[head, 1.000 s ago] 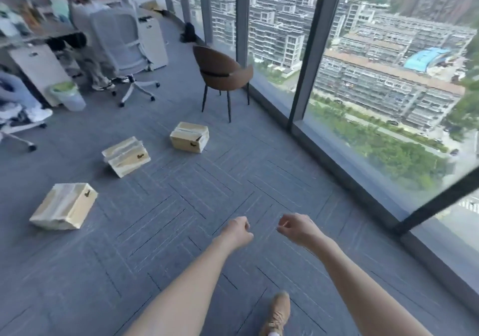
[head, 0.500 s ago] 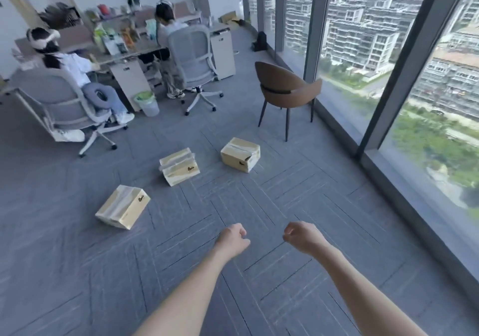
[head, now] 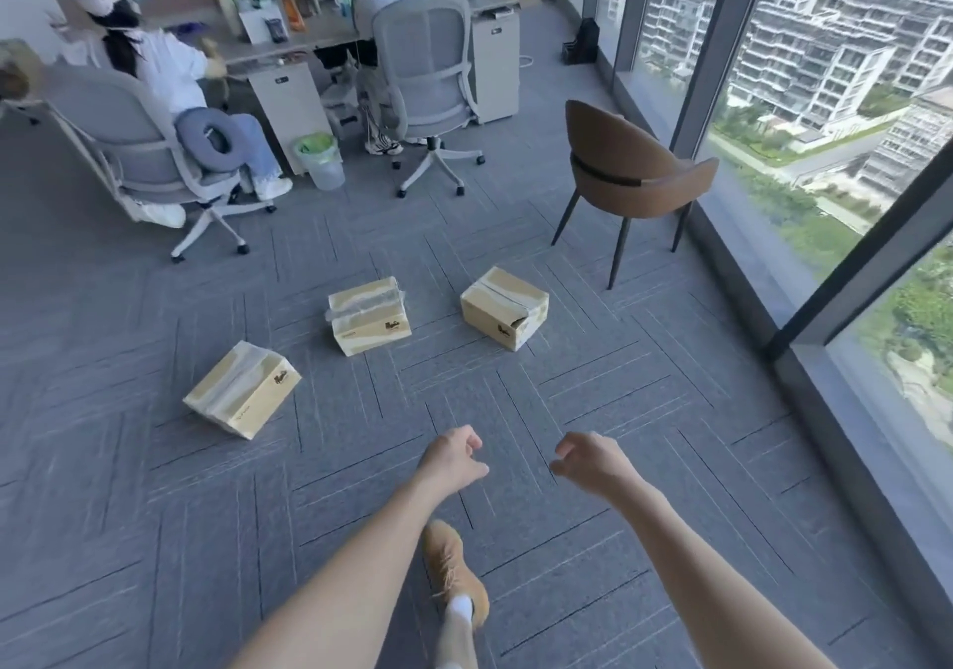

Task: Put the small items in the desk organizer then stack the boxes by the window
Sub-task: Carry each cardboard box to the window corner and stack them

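Three taped cardboard boxes lie apart on the grey carpet: a left box (head: 242, 388), a middle box (head: 370, 315) and a right box (head: 504, 307) nearest the window. My left hand (head: 454, 457) and my right hand (head: 588, 462) are stretched out in front of me, well short of the boxes. Both hands have loosely curled fingers and hold nothing. No desk organizer or small items show on the floor.
A brown chair (head: 626, 181) stands by the floor-to-ceiling window (head: 825, 101) on the right. Two people sit on grey office chairs (head: 433, 85) at a cluttered desk (head: 278, 34) at the back. A bin (head: 319, 160) stands by the desk. My shoe (head: 456, 573) is below my hands.
My view has swung left and forward, so the boxes, chair and desk appear closer and more central. My arms stay stretched ahead, and my foot has stepped into view.
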